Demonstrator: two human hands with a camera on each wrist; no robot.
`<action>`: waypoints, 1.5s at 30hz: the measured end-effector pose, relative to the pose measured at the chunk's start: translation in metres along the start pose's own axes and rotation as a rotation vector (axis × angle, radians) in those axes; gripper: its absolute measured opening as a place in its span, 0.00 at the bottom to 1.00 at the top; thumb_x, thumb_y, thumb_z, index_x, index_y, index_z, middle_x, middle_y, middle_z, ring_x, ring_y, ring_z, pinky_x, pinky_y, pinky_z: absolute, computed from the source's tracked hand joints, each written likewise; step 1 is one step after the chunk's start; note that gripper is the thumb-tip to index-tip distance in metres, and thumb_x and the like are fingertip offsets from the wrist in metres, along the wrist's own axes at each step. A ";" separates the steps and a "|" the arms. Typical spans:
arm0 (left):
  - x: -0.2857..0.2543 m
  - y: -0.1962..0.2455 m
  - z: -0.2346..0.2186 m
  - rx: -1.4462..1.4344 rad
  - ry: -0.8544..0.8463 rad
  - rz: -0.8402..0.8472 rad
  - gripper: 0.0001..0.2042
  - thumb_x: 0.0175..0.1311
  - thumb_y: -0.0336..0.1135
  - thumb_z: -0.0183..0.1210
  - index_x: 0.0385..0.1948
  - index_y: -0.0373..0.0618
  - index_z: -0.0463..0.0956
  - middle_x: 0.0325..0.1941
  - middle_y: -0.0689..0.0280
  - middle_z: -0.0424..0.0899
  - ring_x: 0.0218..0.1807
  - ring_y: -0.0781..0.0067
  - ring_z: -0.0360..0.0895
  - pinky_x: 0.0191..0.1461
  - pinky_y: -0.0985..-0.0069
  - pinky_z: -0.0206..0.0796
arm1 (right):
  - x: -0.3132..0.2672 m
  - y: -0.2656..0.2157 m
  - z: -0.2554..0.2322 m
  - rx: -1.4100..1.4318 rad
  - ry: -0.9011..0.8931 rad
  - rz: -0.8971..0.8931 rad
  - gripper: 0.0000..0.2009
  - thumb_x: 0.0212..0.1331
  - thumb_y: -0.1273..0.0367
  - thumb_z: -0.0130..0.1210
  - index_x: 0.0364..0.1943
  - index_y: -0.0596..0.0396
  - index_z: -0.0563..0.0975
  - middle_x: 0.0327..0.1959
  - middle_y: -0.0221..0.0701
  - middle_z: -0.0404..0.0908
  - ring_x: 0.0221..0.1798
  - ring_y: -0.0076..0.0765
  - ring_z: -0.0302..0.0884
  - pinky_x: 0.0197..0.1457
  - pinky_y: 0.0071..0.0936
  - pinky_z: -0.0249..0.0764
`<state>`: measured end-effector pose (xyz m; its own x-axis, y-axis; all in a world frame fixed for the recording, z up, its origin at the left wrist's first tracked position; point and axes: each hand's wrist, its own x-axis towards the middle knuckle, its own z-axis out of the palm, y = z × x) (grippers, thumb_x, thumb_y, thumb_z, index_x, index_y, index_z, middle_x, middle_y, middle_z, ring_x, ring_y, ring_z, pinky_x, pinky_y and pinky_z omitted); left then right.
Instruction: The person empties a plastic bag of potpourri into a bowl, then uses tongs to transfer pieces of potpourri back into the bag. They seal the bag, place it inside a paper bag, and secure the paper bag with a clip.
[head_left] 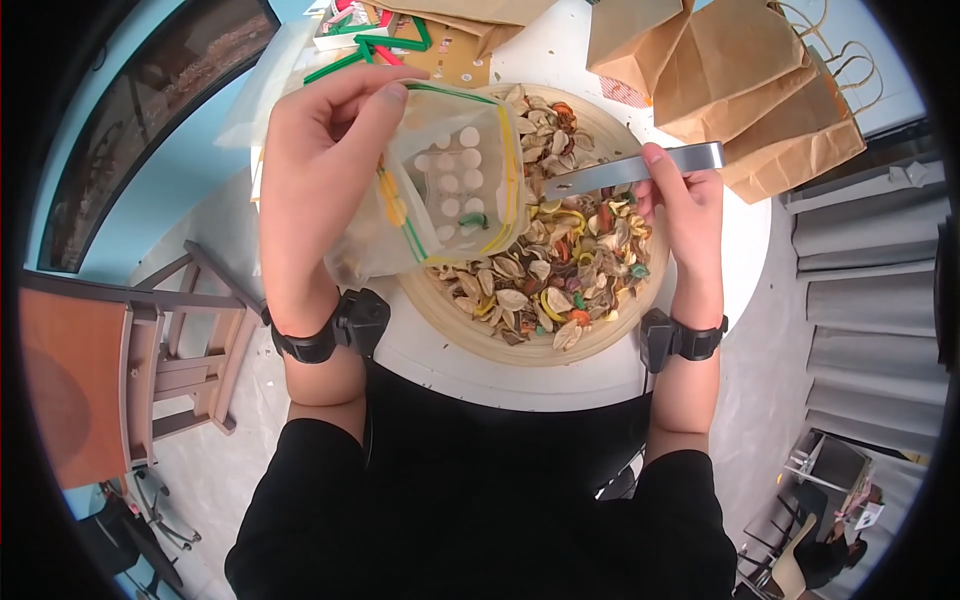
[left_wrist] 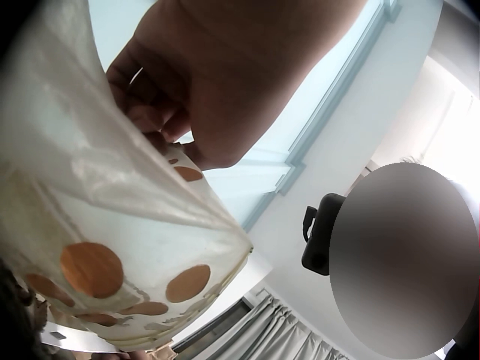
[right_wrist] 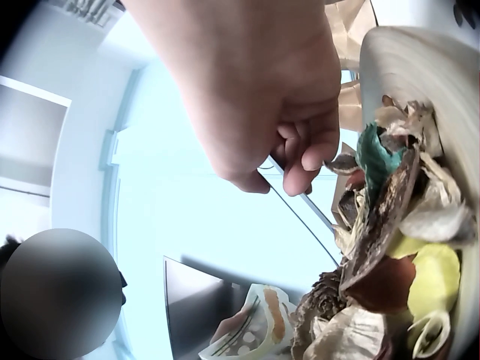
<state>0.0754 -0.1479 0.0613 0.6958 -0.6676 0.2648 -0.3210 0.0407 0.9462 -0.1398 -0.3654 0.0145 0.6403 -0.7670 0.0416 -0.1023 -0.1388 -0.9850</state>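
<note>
My left hand (head_left: 325, 165) pinches the upper edge of a translucent zip bag (head_left: 430, 185) printed with round dots, holding it tilted over a round wooden tray (head_left: 535, 355). A small green piece (head_left: 473, 219) shows within the bag's outline. My right hand (head_left: 685, 215) grips metal tongs (head_left: 625, 172) between thumb and fingers, their tips pointing left, close to the bag's yellow-trimmed edge. Dried potpourri (head_left: 560, 265) of pale petals, with orange, green and yellow pieces, fills the tray below. In the right wrist view, the potpourri (right_wrist: 382, 247) lies near the tong tips.
Several brown paper bags (head_left: 740, 90) stand at the back right of the white table (head_left: 745, 240). Green and red strips (head_left: 375, 42) lie at the back left near a white box. A wooden chair (head_left: 185, 365) is on the left, with grey curtains (head_left: 865, 300) to the right.
</note>
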 end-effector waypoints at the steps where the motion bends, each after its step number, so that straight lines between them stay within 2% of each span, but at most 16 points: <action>1: 0.000 0.002 0.000 -0.007 -0.002 -0.019 0.10 0.66 0.30 0.55 0.42 0.36 0.82 0.22 0.79 0.74 0.26 0.94 0.63 0.29 0.89 0.53 | 0.000 0.000 -0.003 0.023 0.017 -0.018 0.14 0.64 0.64 0.58 0.26 0.61 0.81 0.18 0.28 0.78 0.18 0.18 0.71 0.20 0.17 0.65; 6: -0.001 0.001 0.000 -0.018 0.001 -0.011 0.10 0.66 0.29 0.55 0.42 0.36 0.82 0.21 0.80 0.73 0.25 0.93 0.63 0.28 0.88 0.53 | -0.006 -0.009 -0.009 0.320 0.137 -0.217 0.16 0.68 0.62 0.54 0.34 0.65 0.81 0.19 0.31 0.78 0.19 0.22 0.73 0.21 0.19 0.66; 10: 0.001 -0.001 0.000 0.062 -0.015 0.033 0.10 0.67 0.30 0.54 0.42 0.38 0.83 0.24 0.78 0.79 0.23 0.95 0.64 0.23 0.89 0.50 | -0.028 -0.025 0.030 0.455 0.045 -0.340 0.18 0.68 0.60 0.53 0.39 0.66 0.78 0.25 0.36 0.81 0.24 0.29 0.77 0.27 0.23 0.72; 11: 0.001 0.000 0.001 0.049 -0.006 0.014 0.10 0.67 0.30 0.55 0.42 0.37 0.83 0.23 0.79 0.75 0.23 0.94 0.63 0.24 0.89 0.50 | -0.025 -0.018 0.024 0.369 -0.100 -0.407 0.19 0.68 0.59 0.53 0.41 0.67 0.78 0.29 0.39 0.83 0.26 0.32 0.79 0.28 0.24 0.74; 13: -0.001 0.003 0.000 0.020 0.018 -0.024 0.10 0.66 0.29 0.55 0.42 0.37 0.83 0.20 0.81 0.69 0.24 0.93 0.61 0.27 0.88 0.51 | -0.020 -0.011 0.015 0.373 -0.027 -0.389 0.19 0.68 0.59 0.53 0.41 0.67 0.78 0.29 0.39 0.83 0.27 0.32 0.79 0.29 0.24 0.74; 16: -0.003 0.003 -0.018 0.068 0.066 0.056 0.10 0.66 0.30 0.55 0.42 0.38 0.83 0.22 0.80 0.72 0.25 0.93 0.62 0.28 0.89 0.52 | -0.009 -0.012 0.002 0.364 0.167 -0.335 0.18 0.68 0.59 0.52 0.35 0.64 0.78 0.26 0.35 0.80 0.25 0.29 0.76 0.30 0.24 0.72; 21: -0.017 0.039 -0.042 -0.117 0.511 0.209 0.13 0.65 0.32 0.56 0.43 0.33 0.83 0.28 0.71 0.80 0.27 0.86 0.70 0.31 0.86 0.61 | 0.009 0.000 -0.020 0.170 0.242 -0.187 0.20 0.65 0.56 0.57 0.27 0.62 0.79 0.21 0.30 0.77 0.22 0.23 0.72 0.29 0.19 0.67; 24: -0.006 0.031 -0.074 0.306 0.309 -0.013 0.13 0.65 0.33 0.56 0.43 0.33 0.83 0.29 0.70 0.81 0.28 0.84 0.71 0.32 0.86 0.62 | 0.018 0.013 -0.031 0.072 0.245 -0.143 0.22 0.62 0.54 0.60 0.23 0.63 0.79 0.18 0.29 0.76 0.21 0.21 0.71 0.28 0.19 0.65; 28: -0.021 0.056 -0.067 0.168 0.475 0.179 0.14 0.65 0.35 0.56 0.44 0.35 0.83 0.27 0.73 0.77 0.27 0.87 0.67 0.28 0.85 0.57 | 0.019 0.013 -0.029 0.092 0.219 -0.160 0.23 0.61 0.54 0.61 0.21 0.63 0.79 0.18 0.29 0.76 0.21 0.20 0.70 0.27 0.18 0.64; 30: -0.014 0.043 -0.083 0.489 0.169 0.082 0.13 0.67 0.34 0.54 0.44 0.34 0.82 0.29 0.71 0.79 0.28 0.86 0.70 0.30 0.86 0.60 | 0.016 0.009 -0.027 0.110 0.225 -0.192 0.23 0.60 0.54 0.62 0.20 0.62 0.79 0.18 0.29 0.76 0.20 0.20 0.70 0.26 0.18 0.63; 32: -0.025 0.064 -0.080 0.434 0.208 0.156 0.13 0.68 0.34 0.53 0.44 0.34 0.82 0.28 0.72 0.79 0.28 0.87 0.71 0.30 0.86 0.60 | 0.019 0.010 -0.025 0.099 0.216 -0.219 0.22 0.60 0.54 0.62 0.21 0.61 0.79 0.18 0.28 0.76 0.20 0.20 0.69 0.25 0.18 0.63; 34: -0.032 0.077 -0.080 0.188 0.430 0.347 0.13 0.69 0.34 0.53 0.44 0.33 0.82 0.28 0.71 0.81 0.28 0.88 0.70 0.28 0.87 0.57 | 0.022 0.019 -0.032 0.058 0.225 -0.217 0.20 0.61 0.55 0.61 0.23 0.58 0.78 0.18 0.28 0.76 0.19 0.20 0.69 0.25 0.19 0.64; 38: -0.044 0.084 -0.096 0.524 0.369 0.157 0.14 0.70 0.34 0.52 0.45 0.33 0.82 0.36 0.66 0.85 0.33 0.86 0.76 0.33 0.89 0.64 | 0.022 0.016 -0.042 0.215 0.287 -0.200 0.23 0.60 0.54 0.62 0.18 0.59 0.76 0.17 0.28 0.75 0.18 0.20 0.70 0.23 0.19 0.63; 39: -0.054 0.092 -0.093 0.371 0.408 0.249 0.14 0.70 0.33 0.52 0.47 0.33 0.81 0.37 0.66 0.85 0.34 0.83 0.78 0.36 0.87 0.66 | 0.024 0.017 -0.047 0.216 0.295 -0.196 0.21 0.61 0.56 0.61 0.18 0.58 0.76 0.16 0.28 0.75 0.18 0.21 0.70 0.22 0.19 0.62; 40: -0.056 0.093 -0.092 0.263 0.479 0.407 0.14 0.70 0.33 0.52 0.48 0.32 0.80 0.37 0.64 0.85 0.36 0.81 0.79 0.40 0.86 0.69 | 0.021 0.015 -0.051 0.297 0.249 -0.231 0.20 0.61 0.57 0.61 0.19 0.59 0.76 0.16 0.28 0.75 0.17 0.21 0.70 0.22 0.19 0.62; 45: -0.072 0.097 -0.105 0.416 0.381 0.147 0.14 0.69 0.31 0.52 0.46 0.30 0.80 0.40 0.60 0.86 0.41 0.79 0.81 0.48 0.85 0.70 | -0.011 -0.016 -0.058 0.350 -0.098 -0.327 0.14 0.61 0.62 0.60 0.28 0.61 0.78 0.18 0.27 0.75 0.16 0.20 0.70 0.19 0.19 0.62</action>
<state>0.0614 -0.0177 0.1536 0.7823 -0.3597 0.5086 -0.6032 -0.2340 0.7625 -0.1898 -0.3909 0.0396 0.6666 -0.6535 0.3585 0.3672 -0.1306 -0.9209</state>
